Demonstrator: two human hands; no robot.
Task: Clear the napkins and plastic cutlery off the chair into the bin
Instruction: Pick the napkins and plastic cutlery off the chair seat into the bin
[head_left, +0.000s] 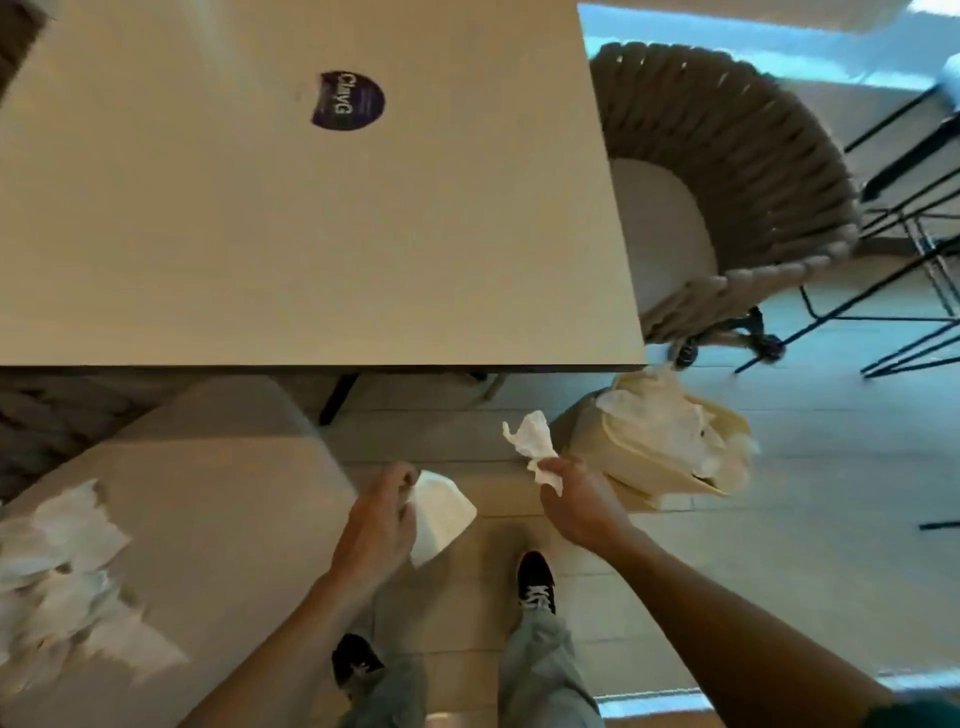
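My right hand grips a crumpled white napkin just left of the bin, a pale container on the floor lined with a cream bag and holding white paper. My left hand holds a flat folded white napkin over the floor beside the chair seat's right corner. The beige chair seat fills the lower left, and several white napkins lie scattered on its left part. I see no plastic cutlery in this view.
A large beige table with a dark round sticker spans the upper frame. A woven chair on castors stands at its right, black metal frames beyond. My feet in black shoes stand on the tiled floor.
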